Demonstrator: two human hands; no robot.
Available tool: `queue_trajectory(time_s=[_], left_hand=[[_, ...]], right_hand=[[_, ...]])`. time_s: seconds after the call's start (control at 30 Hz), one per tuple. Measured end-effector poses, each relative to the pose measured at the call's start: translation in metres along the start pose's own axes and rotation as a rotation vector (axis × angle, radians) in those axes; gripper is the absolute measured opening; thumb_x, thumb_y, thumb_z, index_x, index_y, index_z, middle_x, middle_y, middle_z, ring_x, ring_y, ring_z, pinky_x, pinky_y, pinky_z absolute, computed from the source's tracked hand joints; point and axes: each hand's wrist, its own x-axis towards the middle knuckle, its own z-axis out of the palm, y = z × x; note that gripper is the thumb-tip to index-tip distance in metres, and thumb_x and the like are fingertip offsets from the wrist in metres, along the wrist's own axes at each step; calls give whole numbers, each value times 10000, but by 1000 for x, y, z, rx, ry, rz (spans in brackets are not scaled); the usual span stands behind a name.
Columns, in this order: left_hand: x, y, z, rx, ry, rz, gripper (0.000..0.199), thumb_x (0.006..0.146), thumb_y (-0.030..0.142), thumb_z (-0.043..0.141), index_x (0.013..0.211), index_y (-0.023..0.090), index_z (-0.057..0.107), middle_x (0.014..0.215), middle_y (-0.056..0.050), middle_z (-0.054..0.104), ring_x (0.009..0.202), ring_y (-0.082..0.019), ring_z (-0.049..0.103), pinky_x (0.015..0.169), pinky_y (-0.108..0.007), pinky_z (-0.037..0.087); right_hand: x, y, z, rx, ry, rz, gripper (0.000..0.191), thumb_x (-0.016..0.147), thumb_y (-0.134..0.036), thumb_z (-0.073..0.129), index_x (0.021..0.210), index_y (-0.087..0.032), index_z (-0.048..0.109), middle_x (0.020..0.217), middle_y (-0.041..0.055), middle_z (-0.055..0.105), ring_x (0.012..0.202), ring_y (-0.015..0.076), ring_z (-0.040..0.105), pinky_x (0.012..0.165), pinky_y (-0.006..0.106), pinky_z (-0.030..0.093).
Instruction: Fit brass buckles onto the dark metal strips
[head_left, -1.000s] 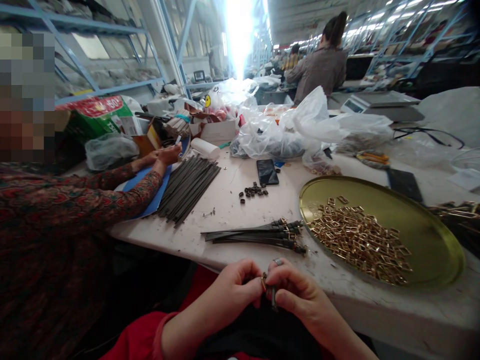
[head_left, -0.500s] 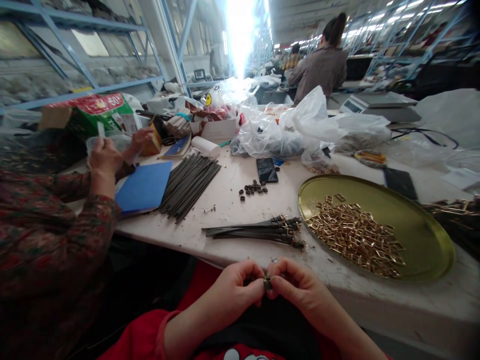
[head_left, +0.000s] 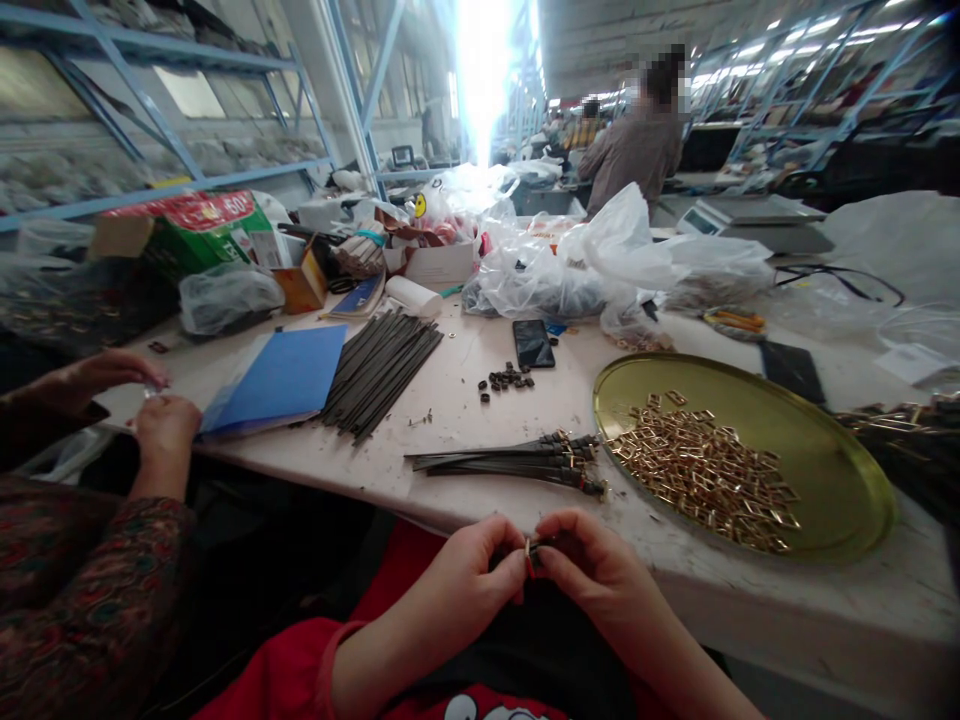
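My left hand [head_left: 491, 560] and my right hand [head_left: 581, 555] meet just off the table's front edge, fingers pinched. Between their fingertips is a small dark strap with a shiny metal buckle [head_left: 529, 556], largely covered by the fingers. Just beyond them lies a bundle of thin dark straps [head_left: 495, 460], with gold buckles at its right end. To the right, a gold oval tray [head_left: 840, 480] carries a heap of gold rectangular buckles [head_left: 705, 470]. Small dark loops [head_left: 506, 379] are scattered farther back.
More dark strips [head_left: 382, 370] lie left of centre beside a blue folder [head_left: 285, 375]. A phone [head_left: 533, 343] rests near plastic bags [head_left: 540, 275] at the back. At the left, a co-worker's hands [head_left: 161, 425] handle something small and clear.
The buckle between my fingertips has turned and now appears edge-on; my hands stay nearly in place. The co-worker's hands have moved down and left, away from the box and plastic bag.
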Motion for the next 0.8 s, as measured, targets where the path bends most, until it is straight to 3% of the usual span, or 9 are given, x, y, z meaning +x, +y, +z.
queue_trajectory(time_s=[0.2, 0.33, 0.4, 0.53, 0.8], left_hand=[[4, 0, 7, 63, 54, 50, 133, 833, 220, 416, 748, 157, 496, 696, 18, 545, 669, -115, 495, 606, -213, 358], [5, -2, 7, -4, 41, 84, 85, 827, 205, 437, 834, 151, 502, 774, -2, 572, 736, -130, 519, 665, -224, 389], [6, -3, 7, -42, 43, 86, 125, 840, 249, 444, 864, 145, 508, 808, -17, 583, 765, -140, 529, 693, -234, 399], [5, -4, 6, -86, 86, 81, 164, 839, 262, 458, 919, 136, 528, 900, -43, 599, 832, -159, 530, 746, -252, 402], [-3, 1, 6, -141, 63, 64, 269, 747, 102, 419, 994, 112, 526, 868, -33, 578, 814, -152, 515, 734, -246, 400]], right_hand=[[7, 13, 5, 45, 254, -52, 282, 654, -398, 692, 792, -208, 536, 653, -32, 582, 587, 141, 558, 535, 252, 457], [6, 21, 7, -226, 368, -310, 148, 732, -340, 641, 805, -222, 588, 747, 4, 599, 691, 164, 586, 618, 277, 482], [4, 21, 8, -372, 383, -441, 67, 779, -284, 595, 826, -239, 612, 828, 26, 613, 781, 178, 598, 681, 289, 491], [-3, 20, 13, -552, 341, -577, 204, 823, -223, 534, 1016, -251, 593, 963, 66, 628, 902, 201, 608, 739, 297, 514], [-7, 22, 13, -784, 375, -747, 266, 832, -178, 518, 1090, -208, 577, 983, 103, 641, 908, 209, 627, 749, 292, 542]])
